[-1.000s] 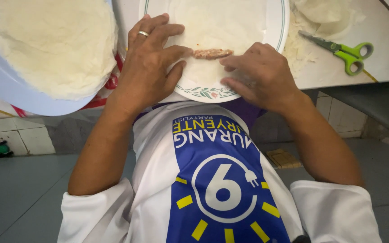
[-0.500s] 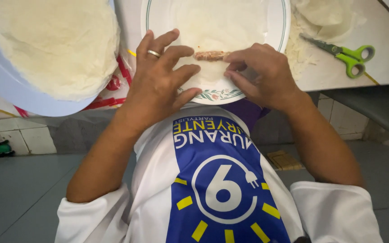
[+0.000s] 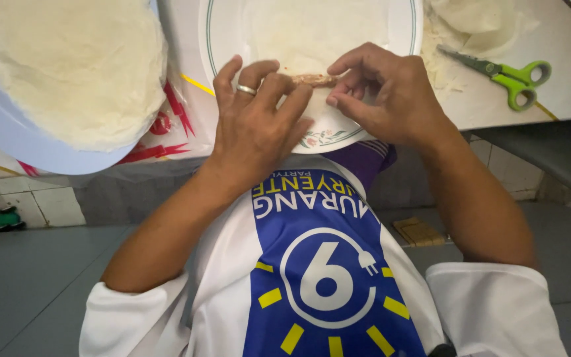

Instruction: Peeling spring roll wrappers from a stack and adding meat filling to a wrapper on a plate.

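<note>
— Head view, upper middle of the frame: what is seen there?

— A white plate point(image 3: 365, 129) is seen, with a thin pale wrapper point(image 3: 312, 33) laid flat on it. A short strip of brownish filling point(image 3: 313, 80) is placed at the lower edge of the wrapper, between both hands.

— How is it held?

— The left hand point(image 3: 256, 116) is pressed flat beside the filling, fingers spread. The right hand point(image 3: 391, 92) is closed narrowly, its fingertips pinched at the wrapper edge near the filling.

— How far is the work judged to be?

— Filling is laid; rolling appears only begun, most of the wrapper is still flat. A stack of wrappers point(image 3: 67, 66) remains at the upper left.

— And the filling's direction?

— Its long axis is laid left to right across the frame, nearly level. Green scissors point(image 3: 503, 69) are left at the upper right.
</note>
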